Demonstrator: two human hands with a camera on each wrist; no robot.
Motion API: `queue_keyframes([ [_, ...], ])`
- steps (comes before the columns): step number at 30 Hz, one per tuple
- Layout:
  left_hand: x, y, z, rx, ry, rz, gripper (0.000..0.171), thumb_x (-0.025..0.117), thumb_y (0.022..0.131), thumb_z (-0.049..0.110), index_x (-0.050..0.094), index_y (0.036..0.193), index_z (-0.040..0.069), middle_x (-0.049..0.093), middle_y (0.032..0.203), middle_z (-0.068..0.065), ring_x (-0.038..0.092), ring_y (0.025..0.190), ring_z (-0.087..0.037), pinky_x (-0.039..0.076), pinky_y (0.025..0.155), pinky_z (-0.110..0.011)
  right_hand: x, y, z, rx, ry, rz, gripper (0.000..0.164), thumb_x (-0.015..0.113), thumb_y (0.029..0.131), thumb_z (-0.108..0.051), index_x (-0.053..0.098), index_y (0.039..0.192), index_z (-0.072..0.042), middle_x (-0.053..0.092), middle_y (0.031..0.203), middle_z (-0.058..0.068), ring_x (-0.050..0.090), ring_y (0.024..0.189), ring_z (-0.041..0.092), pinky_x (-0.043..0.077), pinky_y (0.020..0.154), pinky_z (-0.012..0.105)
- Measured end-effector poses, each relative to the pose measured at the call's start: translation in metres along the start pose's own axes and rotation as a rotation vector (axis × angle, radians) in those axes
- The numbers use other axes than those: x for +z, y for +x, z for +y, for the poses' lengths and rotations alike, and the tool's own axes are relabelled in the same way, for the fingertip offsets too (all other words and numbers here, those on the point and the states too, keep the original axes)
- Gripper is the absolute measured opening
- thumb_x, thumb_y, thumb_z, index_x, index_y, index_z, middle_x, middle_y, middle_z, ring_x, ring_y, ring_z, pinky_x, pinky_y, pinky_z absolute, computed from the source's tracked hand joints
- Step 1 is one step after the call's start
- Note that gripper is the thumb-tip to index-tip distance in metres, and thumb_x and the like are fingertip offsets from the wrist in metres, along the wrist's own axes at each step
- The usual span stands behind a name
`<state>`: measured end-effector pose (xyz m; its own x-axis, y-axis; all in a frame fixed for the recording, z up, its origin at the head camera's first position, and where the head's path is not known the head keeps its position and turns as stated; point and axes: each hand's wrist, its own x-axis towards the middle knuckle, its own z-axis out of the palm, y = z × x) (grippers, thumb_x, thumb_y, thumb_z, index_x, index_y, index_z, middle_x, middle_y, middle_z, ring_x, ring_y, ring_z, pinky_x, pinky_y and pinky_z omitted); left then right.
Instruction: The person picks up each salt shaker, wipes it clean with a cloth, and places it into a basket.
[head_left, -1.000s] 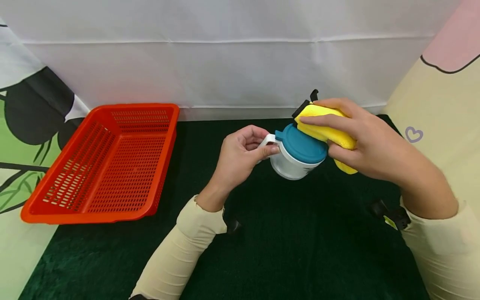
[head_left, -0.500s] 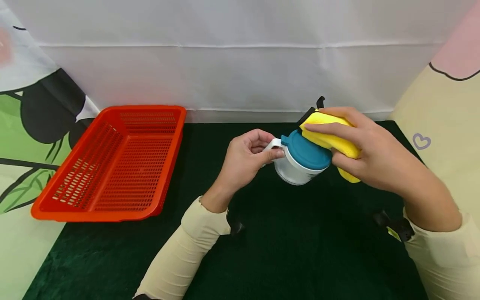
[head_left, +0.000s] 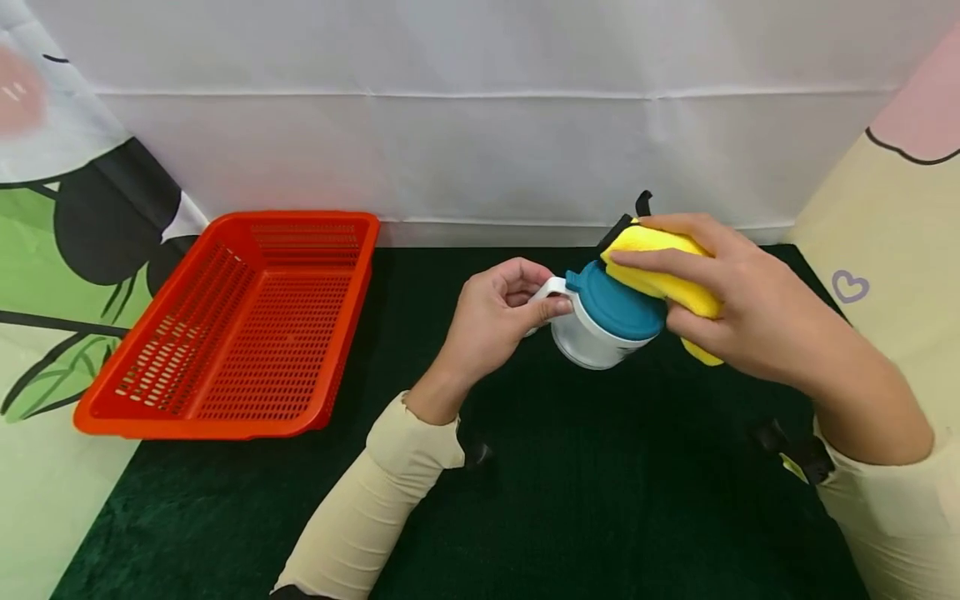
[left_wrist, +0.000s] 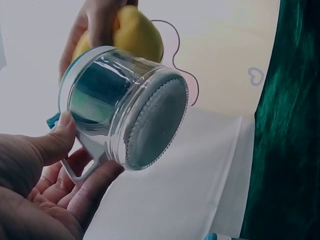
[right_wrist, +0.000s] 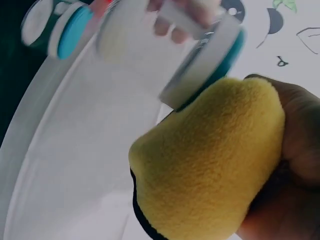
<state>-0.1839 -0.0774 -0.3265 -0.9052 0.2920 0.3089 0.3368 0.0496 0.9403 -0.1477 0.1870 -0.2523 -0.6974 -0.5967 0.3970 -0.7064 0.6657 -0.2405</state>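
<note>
A clear jar (left_wrist: 100, 92) with a white collar, a white handle (left_wrist: 82, 165) and a teal lid (head_left: 621, 304) is held up over the dark green cloth, tilted. My left hand (head_left: 498, 312) pinches the handle between thumb and fingers. In my right hand (head_left: 731, 283) is a folded yellow cloth (right_wrist: 210, 160) with black trim and a black loop, gripped between thumb and fingers. The cloth lies against the lid's right side, covering part of it. From the left wrist view, the jar's round ridged base (left_wrist: 157, 122) faces the camera.
An orange-red plastic basket (head_left: 322, 400) with slotted walls stands at the left on the green cloth (head_left: 585, 500). A white sheet (head_left: 450, 158) hangs behind. The right wrist view also shows a second jar with a blue lid (right_wrist: 75, 31) at its upper left.
The whole head view has shifted slightly, so basket and hands appear farther right. Both hands keep their holds, and the yellow cloth stays against the lid.
</note>
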Motion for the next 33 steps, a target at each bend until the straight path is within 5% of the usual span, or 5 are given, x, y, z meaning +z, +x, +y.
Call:
queue_keyframes([
  [3, 0.002, 0.001, 0.0, -0.009, -0.001, -0.002, 0.023, 0.08, 0.091, 0.006, 0.067, 0.109, 0.001, 0.073, 0.1, -0.01, 0.071, 0.085, -0.021, 0.061, 0.082, -0.034, 0.001, -0.001, -0.004, 0.005, -0.025, 0.008, 0.072, 0.071, 0.082, 0.008, 0.061, 0.144, -0.027, 0.042, 0.156, 0.011, 0.049, 0.122, 0.039, 0.055, 0.084, 0.057],
  [9, -0.001, 0.002, -0.002, -0.002, 0.043, 0.022, 0.02, 0.079, 0.091, 0.006, 0.068, 0.107, 0.002, 0.073, 0.099, -0.007, 0.069, 0.084, -0.021, 0.06, 0.082, -0.032, 0.004, -0.006, -0.022, -0.115, -0.032, -0.028, 0.076, 0.078, 0.077, 0.005, 0.062, 0.142, -0.028, 0.042, 0.156, 0.01, 0.049, 0.122, 0.037, 0.059, 0.077, 0.053],
  [17, 0.0, 0.001, -0.002, -0.001, 0.018, -0.016, 0.021, 0.079, 0.092, 0.008, 0.068, 0.109, 0.002, 0.072, 0.1, -0.008, 0.069, 0.085, -0.021, 0.061, 0.082, -0.034, 0.002, 0.004, -0.005, 0.02, -0.008, -0.015, 0.069, 0.069, 0.084, 0.006, 0.061, 0.144, -0.026, 0.04, 0.157, 0.011, 0.048, 0.122, 0.04, 0.055, 0.086, 0.058],
  [25, -0.005, 0.001, -0.001, 0.013, 0.048, 0.032, 0.019, 0.078, 0.092, 0.007, 0.067, 0.108, 0.002, 0.072, 0.099, -0.008, 0.07, 0.085, -0.02, 0.061, 0.083, -0.033, 0.006, -0.007, -0.018, -0.109, 0.021, -0.015, 0.074, 0.077, 0.078, 0.006, 0.062, 0.142, -0.028, 0.04, 0.158, 0.008, 0.048, 0.122, 0.033, 0.058, 0.078, 0.048],
  [33, -0.003, 0.001, -0.003, 0.021, 0.025, 0.006, 0.02, 0.077, 0.093, 0.007, 0.067, 0.11, 0.0, 0.072, 0.101, -0.009, 0.069, 0.086, -0.021, 0.06, 0.085, -0.035, 0.006, -0.002, -0.001, 0.049, 0.04, 0.015, 0.069, 0.068, 0.086, 0.006, 0.059, 0.146, -0.026, 0.038, 0.16, 0.007, 0.055, 0.107, 0.033, 0.055, 0.076, 0.044],
])
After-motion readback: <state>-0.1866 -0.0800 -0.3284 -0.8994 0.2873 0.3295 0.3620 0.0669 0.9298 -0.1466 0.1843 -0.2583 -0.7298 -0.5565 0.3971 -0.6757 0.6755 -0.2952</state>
